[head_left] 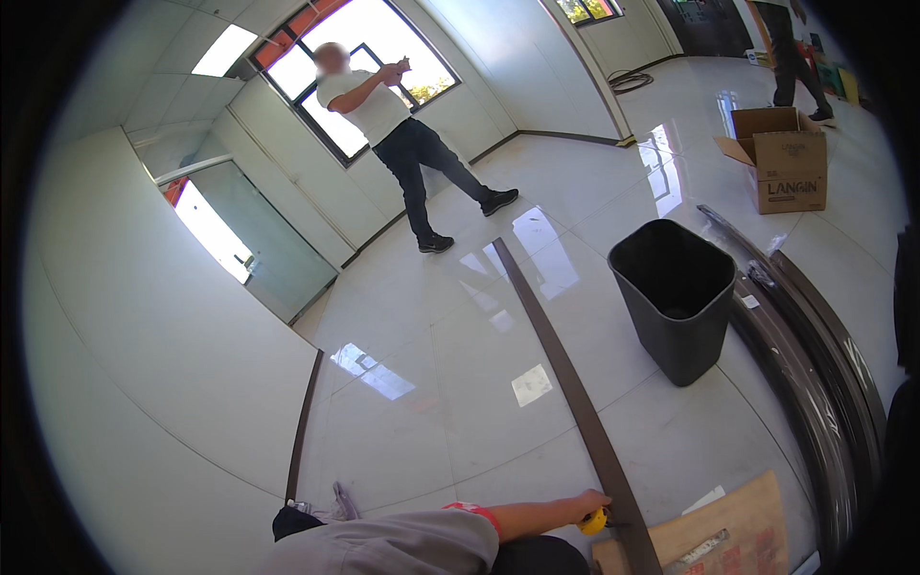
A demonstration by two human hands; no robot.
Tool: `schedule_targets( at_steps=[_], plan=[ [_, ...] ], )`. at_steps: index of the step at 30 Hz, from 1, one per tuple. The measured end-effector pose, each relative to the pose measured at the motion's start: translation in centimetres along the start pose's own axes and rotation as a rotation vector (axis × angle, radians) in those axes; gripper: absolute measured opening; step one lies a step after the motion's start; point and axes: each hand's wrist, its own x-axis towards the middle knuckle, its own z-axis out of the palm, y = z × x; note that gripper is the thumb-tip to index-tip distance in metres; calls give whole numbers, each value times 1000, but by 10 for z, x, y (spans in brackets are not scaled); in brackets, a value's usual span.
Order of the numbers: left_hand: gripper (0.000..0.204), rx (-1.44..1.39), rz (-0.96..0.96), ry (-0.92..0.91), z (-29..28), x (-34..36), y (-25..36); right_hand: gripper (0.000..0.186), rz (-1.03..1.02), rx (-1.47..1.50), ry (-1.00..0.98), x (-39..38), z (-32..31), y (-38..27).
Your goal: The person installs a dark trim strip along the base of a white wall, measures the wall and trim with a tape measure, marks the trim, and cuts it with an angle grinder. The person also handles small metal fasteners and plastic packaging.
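Dark-brown skirting strip [565,381] lay flat and aslant on the glossy tiles, running from the middle of the frame to its lower edge, its near stretch crossing a cardboard sheet [757,517] at lower right. The left hand [592,501], reaching in from the lower left, was at the strip's left edge near the bottom of the frame; its fingers looked curled, with little gap, around a small yellow tool [593,523], whose dark end reached over the strip. The tool's exact kind could not be made out. The right hand was out of view, so its grip could not be told. Good handling here seemed to call for a strip kept flat and steady, since a light push at one end of so long a piece could swing the other; the tool was probably best held square to the edge, with fingertips clear of its dark end. The cardboard under the near part might have let it slip or rock. To the right, a black waste bin [676,335] stood close enough to limit sideways turning, and beyond it curved a bundle of plastic-wrapped strips [800,383]. A co-worker [374,110] at upper centre stood past the far end, within its likely sweep, while an open carton [791,172] sat well apart at upper right.
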Motion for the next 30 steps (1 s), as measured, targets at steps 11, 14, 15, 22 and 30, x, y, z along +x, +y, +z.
schedule_targets(
  at_steps=[11, 14, 15, 22, 30],
  plan=[
    [53, 307, -5, -60, 27, -30, 30, 40, 30, 19, -18, 8, -5, 10],
    [50, 259, 26, -48, 10, -8, 2, 40, 60, 24, -49, 10, -5, 16],
    [49, 263, 41, -48, 16, -6, 3, 39, 49, 27, -48, 9, -8, 18],
    [44, 216, 83, -9, 23, -5, -5, 39, 38, 49, -61, 3, -20, 38],
    [34, -33, 105, 56, -22, 1, -16, 38, 67, 70, -126, -14, -15, 86]
  ],
)
